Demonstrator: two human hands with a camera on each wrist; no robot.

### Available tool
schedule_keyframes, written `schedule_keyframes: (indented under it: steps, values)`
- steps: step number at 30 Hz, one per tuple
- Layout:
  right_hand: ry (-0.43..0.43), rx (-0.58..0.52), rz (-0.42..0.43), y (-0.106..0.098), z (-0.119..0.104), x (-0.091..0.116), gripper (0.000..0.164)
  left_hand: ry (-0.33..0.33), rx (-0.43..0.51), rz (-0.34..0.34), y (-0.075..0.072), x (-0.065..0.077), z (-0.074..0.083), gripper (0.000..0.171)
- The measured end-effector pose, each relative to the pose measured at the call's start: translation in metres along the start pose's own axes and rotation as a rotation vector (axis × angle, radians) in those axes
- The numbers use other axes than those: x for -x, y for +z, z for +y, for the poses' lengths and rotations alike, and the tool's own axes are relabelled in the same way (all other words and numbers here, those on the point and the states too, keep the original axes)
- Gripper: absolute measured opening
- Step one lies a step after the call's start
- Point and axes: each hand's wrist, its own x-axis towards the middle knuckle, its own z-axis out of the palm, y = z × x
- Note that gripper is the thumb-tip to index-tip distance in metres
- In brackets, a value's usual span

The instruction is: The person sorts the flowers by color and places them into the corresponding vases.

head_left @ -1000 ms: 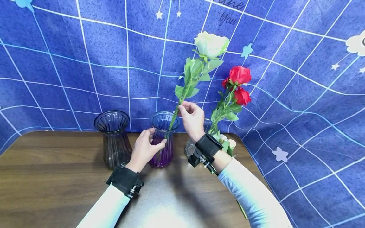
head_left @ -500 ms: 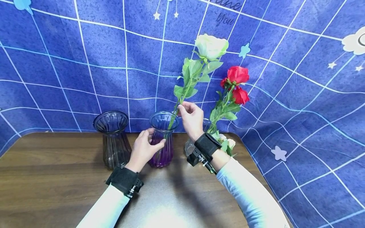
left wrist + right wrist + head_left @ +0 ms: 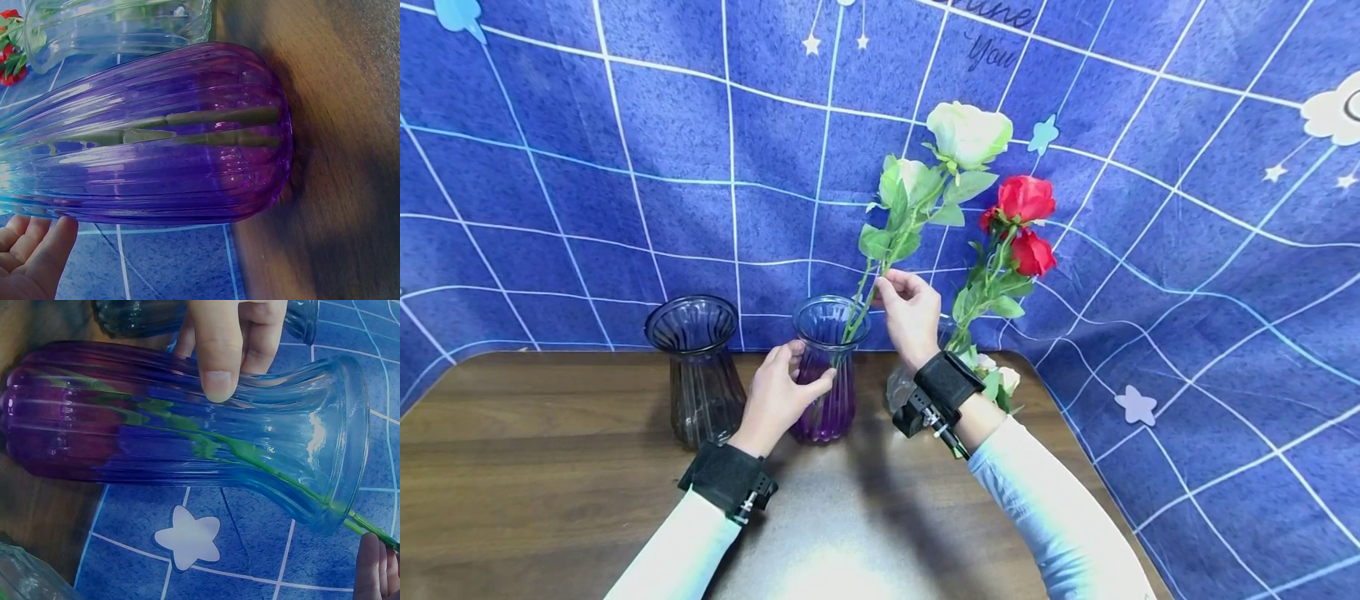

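- Purple vase (image 3: 835, 408) standing near the table's (image 3: 550, 417) far edge, and the white roses (image 3: 970, 137) lean out, stems (image 3: 222, 117) reaching about to its base.
- Left hand (image 3: 775, 400) wraps thumb and fingers round its side: a sound brace, and light pressure should do.
- Right hand (image 3: 912, 317) seems to pinch a stem above the rim, fingertips partly hidden; best to settle the lean gently, sparing the leaves.

Left hand (image 3: 777, 398) low, curved in a grip, right hand (image 3: 913, 318) higher, pinching
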Motion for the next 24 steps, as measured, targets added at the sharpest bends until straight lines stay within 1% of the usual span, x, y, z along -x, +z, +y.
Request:
schedule_keyframes:
  steps: [7,13,19,24]
  values:
    - [0.018,0.003,-0.010,-0.003,0.001,-0.002,0.020,0.000,0.000,-0.004,0.000,0.000,0.000,0.060]
    - [0.020,-0.034,-0.034,-0.009,0.002,0.000,0.020,-0.003,0.004,-0.005,0.000,-0.001,0.000,0.061]
    - [0.030,-0.014,-0.028,-0.020,0.003,0.002,0.019,-0.001,0.003,-0.007,0.001,0.000,-0.001,0.061]
    - [0.037,-0.002,-0.035,-0.035,0.001,0.004,0.019,-0.005,0.005,-0.010,0.001,0.000,0.000,0.061]
